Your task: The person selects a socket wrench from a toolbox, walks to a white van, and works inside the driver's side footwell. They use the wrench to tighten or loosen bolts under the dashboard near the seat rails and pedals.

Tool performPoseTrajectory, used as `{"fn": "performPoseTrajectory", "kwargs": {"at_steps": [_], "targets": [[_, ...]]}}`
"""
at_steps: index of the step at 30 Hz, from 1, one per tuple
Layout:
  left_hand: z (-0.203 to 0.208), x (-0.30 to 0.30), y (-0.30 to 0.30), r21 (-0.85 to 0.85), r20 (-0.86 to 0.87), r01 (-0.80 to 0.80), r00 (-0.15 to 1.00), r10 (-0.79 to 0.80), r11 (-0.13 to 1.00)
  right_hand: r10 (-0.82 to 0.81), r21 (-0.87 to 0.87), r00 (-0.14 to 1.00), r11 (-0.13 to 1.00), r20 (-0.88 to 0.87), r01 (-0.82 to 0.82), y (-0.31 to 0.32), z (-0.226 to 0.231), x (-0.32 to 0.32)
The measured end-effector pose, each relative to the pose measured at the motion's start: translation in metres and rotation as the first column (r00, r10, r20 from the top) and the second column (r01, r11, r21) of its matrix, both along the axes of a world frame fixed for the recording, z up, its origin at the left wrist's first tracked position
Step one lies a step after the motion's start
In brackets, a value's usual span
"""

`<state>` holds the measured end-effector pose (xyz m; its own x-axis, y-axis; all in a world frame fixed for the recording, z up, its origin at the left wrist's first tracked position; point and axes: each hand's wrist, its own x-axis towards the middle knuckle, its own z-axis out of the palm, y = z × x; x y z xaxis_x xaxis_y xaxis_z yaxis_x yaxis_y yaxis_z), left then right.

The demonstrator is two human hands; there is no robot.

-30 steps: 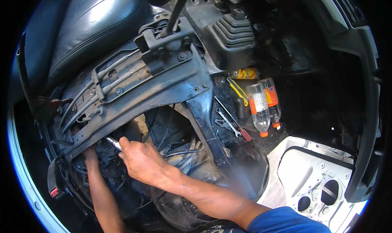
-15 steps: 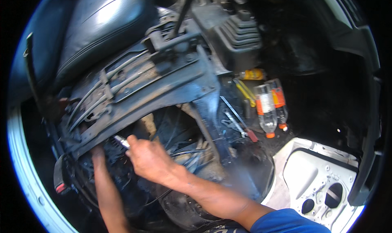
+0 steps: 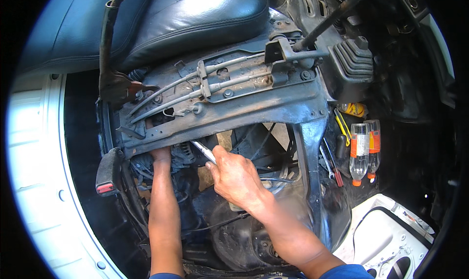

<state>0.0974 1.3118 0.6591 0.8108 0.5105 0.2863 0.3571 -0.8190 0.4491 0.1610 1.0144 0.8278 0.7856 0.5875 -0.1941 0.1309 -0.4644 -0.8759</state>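
Observation:
My right hand point(image 3: 237, 178) is closed round a shiny metal wrench point(image 3: 203, 152). The wrench slants up and left toward the underside of a dark metal crossmember point(image 3: 229, 115), and its far end is hidden there. My left hand point(image 3: 161, 154) reaches in beneath the same crossmember, to the left of the wrench. Its fingers are out of sight among dark, greasy engine parts point(image 3: 181, 154). Two grey cables point(image 3: 190, 98) run over the metal panel above the crossmember. Below my hands lies an opening with hoses, wiring and a rounded black housing point(image 3: 229, 240).
A black seat point(image 3: 200, 24) is at the back, with a gear lever boot point(image 3: 349, 59) to its right. Two plastic bottles point(image 3: 359, 154), a yellow-handled tool point(image 3: 343, 127) and wrenches point(image 3: 327, 159) lie at right. A seat belt buckle point(image 3: 106, 181) stands left; a white door panel point(image 3: 386, 235) is lower right.
The view has turned, so the scene sits further right and more of the seat shows. My right hand still grips the wrench, with more of its shaft visible. My left hand remains under the crossmember.

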Motion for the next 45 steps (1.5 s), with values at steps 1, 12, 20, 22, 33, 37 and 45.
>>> {"fn": "performPoseTrajectory", "kwargs": {"at_steps": [1,12,20,22,33,37,45], "targets": [[0.001,0.001,-0.001,-0.012,0.002,-0.006,1.000,0.006,1.000,0.002,-0.003,1.000,1.000,0.001,-0.002,0.000,0.000,0.000],[-0.011,-0.008,0.003,0.152,-0.017,0.069,0.998,-0.067,0.986,0.002,-0.026,1.000,1.000,0.007,-0.002,0.000,0.001,0.000],[0.013,-0.038,-0.005,0.153,-0.265,0.328,0.923,-0.281,0.932,0.006,0.002,1.000,1.000,0.017,-0.006,-0.001,-0.001,-0.002],[0.021,-0.041,-0.012,0.143,-0.203,0.290,0.945,-0.259,0.946,0.007,0.031,0.997,0.999,0.082,-0.009,-0.001,-0.004,-0.002],[0.117,-0.120,-0.111,-0.408,0.101,-0.094,0.984,0.148,0.908,0.162,-0.002,0.898,0.984,0.408,-0.177,-0.020,-0.018,0.026],[0.145,-0.153,-0.139,-0.835,0.324,0.081,0.871,0.368,0.544,0.210,-0.094,0.883,0.978,0.420,-0.188,-0.022,-0.013,0.031],[0.198,-0.218,-0.199,-0.910,0.362,0.191,0.797,0.484,0.367,0.047,-0.108,0.822,0.994,0.567,0.017,-0.007,-0.034,-0.001]]}}
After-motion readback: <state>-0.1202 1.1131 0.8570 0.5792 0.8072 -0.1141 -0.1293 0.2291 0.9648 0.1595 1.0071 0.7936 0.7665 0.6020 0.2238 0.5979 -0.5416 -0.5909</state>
